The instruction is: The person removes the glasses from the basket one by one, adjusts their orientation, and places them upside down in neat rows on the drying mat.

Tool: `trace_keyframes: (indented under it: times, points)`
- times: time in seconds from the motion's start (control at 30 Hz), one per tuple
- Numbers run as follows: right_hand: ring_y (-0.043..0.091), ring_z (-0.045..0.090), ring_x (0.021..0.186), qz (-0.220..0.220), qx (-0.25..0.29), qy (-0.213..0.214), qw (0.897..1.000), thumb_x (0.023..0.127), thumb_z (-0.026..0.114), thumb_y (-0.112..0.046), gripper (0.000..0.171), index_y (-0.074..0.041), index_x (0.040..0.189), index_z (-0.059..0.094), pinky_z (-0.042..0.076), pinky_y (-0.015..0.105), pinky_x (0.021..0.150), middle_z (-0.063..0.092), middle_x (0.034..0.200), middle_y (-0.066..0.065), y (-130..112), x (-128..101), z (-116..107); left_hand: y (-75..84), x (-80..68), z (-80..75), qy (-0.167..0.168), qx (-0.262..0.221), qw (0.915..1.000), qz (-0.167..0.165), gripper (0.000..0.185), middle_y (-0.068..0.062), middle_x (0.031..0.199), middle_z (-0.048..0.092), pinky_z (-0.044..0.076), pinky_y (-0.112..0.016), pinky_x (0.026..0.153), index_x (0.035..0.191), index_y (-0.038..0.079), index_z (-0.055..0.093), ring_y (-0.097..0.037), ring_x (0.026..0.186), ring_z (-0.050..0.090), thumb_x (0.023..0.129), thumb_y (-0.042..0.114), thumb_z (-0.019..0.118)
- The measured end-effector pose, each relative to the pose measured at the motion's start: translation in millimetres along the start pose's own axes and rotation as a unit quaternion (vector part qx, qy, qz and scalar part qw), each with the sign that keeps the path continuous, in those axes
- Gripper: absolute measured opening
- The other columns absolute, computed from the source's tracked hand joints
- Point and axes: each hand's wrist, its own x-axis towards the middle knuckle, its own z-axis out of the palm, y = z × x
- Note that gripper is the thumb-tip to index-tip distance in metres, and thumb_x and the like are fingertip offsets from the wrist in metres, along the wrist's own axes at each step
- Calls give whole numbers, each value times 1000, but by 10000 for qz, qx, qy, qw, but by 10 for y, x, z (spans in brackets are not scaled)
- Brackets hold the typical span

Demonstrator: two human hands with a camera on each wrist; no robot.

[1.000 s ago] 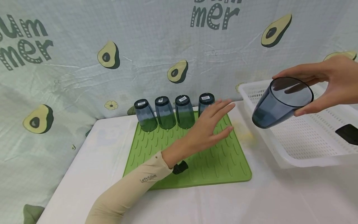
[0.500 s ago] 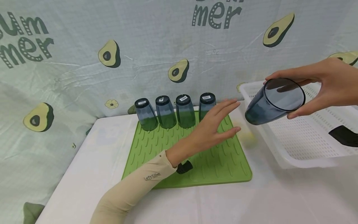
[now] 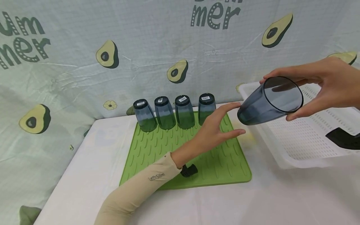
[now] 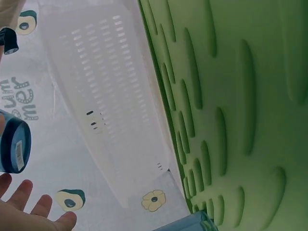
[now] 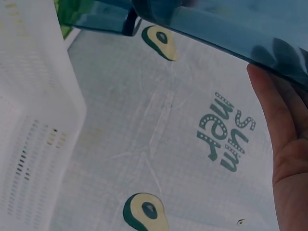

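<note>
My right hand (image 3: 323, 84) grips a blue-tinted drinking glass (image 3: 261, 106) near its rim, over the left side of the white basket. The glass is tilted, its mouth facing me and to the right, its base pointing left. Close to that base is my left hand (image 3: 213, 125), thumb and fingers spread apart, holding nothing. In the left wrist view the labelled base of the glass (image 4: 18, 147) shows just above the left fingers. Several matching glasses (image 3: 184, 112) stand upside down in a row along the back of the green ridged mat (image 3: 225, 168).
The white perforated basket (image 3: 303, 163) stands right of the mat on a white-covered table (image 3: 84, 175). Behind everything hangs a cloth printed with avocados (image 3: 140, 47). Black straps (image 3: 189, 170) sit at the wrists.
My right hand has carried the glass leftward, tipping it flatter, from over the basket toward the left hand. My left hand has shifted slightly right, closing the distance to the glass's base.
</note>
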Motion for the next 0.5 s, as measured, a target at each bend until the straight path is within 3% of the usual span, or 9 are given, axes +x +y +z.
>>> trace_keyframes:
  times: [0.2,0.33,0.5]
  points:
    - [-5,65,103,-287,248,110,9992,36,104,-6,120,-9,145,57,44,3,89,66,134,-11,0,10,43,-41,22,78,134,-1229,9923,-83,74,-5,154,44,33,-26,118,149,14,38,-5,143,39,88,5,80]
    - [1,65,108,-681,649,151,9955,33,103,1,121,0,144,55,47,7,90,64,137,-4,13,37,80,-75,37,139,166,-2106,9774,104,76,-20,147,45,40,-30,115,141,7,28,-22,138,48,85,-11,76]
    - [7,64,116,-1003,1383,156,9852,33,100,11,120,9,143,51,47,11,95,61,141,4,40,68,104,-57,42,140,439,-2567,9651,287,72,-33,134,48,47,-34,109,134,2,25,-39,127,52,84,-22,70]
